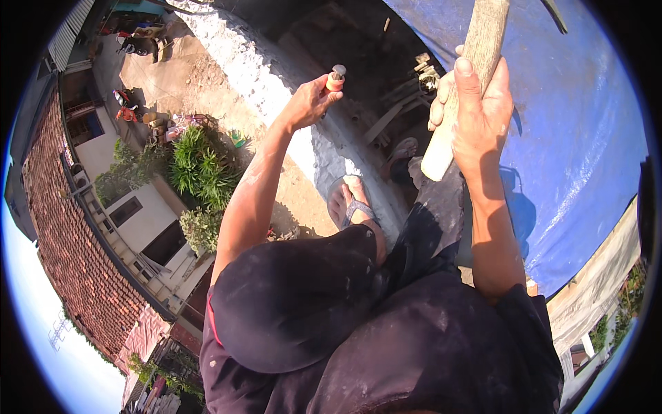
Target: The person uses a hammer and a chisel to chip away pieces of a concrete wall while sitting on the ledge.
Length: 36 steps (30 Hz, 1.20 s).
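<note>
My left hand (pixel 308 105), out over the wall, is closed around a chisel (pixel 336 77). Its round metal head and orange grip stick up above my fingers; the lower part is hidden. My right hand (pixel 482 114) grips a thick wooden tool handle (pixel 485 38), probably a hammer's, its butt end pointing down toward me. The upper end of that handle runs out of the picture, so its head cannot be made out. A rough white wall top (pixel 265 86) runs beneath my left hand, and my sandalled foot (pixel 355 200) stands on it.
Blue tarpaulin (pixel 572 138) spreads at the right, under my right arm. Beyond the wall lies a dark space with loose boards (pixel 386 121). Far below on the left are a yard (pixel 200 76), green plants (pixel 200 165), motorbikes (pixel 141 47) and a tiled roof (pixel 76 269).
</note>
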Available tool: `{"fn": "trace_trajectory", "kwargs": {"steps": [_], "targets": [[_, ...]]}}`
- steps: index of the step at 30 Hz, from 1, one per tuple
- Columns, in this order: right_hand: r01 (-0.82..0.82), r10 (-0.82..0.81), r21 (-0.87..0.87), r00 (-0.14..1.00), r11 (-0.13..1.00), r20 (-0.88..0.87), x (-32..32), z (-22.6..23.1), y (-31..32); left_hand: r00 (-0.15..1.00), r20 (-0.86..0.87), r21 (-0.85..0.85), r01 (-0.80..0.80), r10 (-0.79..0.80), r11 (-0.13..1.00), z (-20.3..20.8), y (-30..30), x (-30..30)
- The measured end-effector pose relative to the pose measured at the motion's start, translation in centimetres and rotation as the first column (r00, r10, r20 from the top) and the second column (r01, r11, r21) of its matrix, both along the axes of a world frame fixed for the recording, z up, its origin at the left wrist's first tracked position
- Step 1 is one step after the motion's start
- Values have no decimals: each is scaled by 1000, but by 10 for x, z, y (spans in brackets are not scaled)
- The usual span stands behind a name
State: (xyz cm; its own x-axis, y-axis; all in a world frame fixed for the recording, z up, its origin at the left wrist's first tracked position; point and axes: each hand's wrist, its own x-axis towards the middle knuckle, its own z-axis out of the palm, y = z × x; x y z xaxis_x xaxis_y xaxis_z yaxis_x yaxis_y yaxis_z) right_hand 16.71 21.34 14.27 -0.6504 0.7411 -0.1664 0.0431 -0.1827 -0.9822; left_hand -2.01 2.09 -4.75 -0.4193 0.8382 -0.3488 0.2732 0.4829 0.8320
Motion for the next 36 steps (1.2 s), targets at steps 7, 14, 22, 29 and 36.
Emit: {"fn": "trace_trajectory", "kwargs": {"steps": [7, 14, 22, 29, 36], "targets": [[-554, 501, -103, 638, 826, 585, 21, -52, -3, 998, 62, 4, -9, 9, 1000, 0, 3, 3], [-56, 57, -14, 998, 998, 36, 5, 24, 6, 998, 57, 31, -7, 5, 999, -9, 0, -4], [-513, 337, 230, 780, 827, 527, 25, -64, -16, 996, 94, 12, 4, -5, 1000, -10, 2, -1], [-163, 153, 96, 983, 982, 105, 14, 7, -13, 999, 48, -32, -19, 21, 999, -6, -5, -1], [-635, 396, 229, 683, 738, 614, 33, -66, -29, 1000, 5, -30, 7, -7, 1000, -2, 0, 8]]}}
